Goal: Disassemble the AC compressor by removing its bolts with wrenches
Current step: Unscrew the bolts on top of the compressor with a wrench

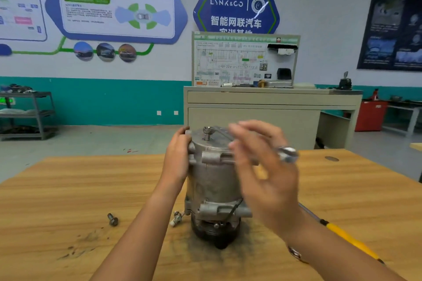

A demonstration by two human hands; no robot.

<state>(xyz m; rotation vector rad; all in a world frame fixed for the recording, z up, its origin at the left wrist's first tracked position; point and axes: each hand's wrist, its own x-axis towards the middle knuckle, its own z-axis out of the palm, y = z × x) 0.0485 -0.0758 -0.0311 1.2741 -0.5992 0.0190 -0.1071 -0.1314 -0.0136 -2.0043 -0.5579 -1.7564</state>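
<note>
The grey metal AC compressor [212,180] stands upright on the wooden table [68,189], its black pulley end down. A raised bolt [207,131] sticks out of its top cover, with one end of a silver wrench [288,154] on it. The wrench shaft runs right, behind my right hand. My left hand [177,157] grips the compressor's upper left edge. My right hand [262,166] is motion-blurred in front of the wrench, its fingers spread and fairly straight. One loose bolt [113,219] lies on the table to the left.
A yellow-handled tool [342,234] lies on the table under my right forearm. A white plug on a wire [176,220] hangs at the compressor's lower left. Dark grime stains the wood around the base. A beige cabinet [262,118] stands beyond the table.
</note>
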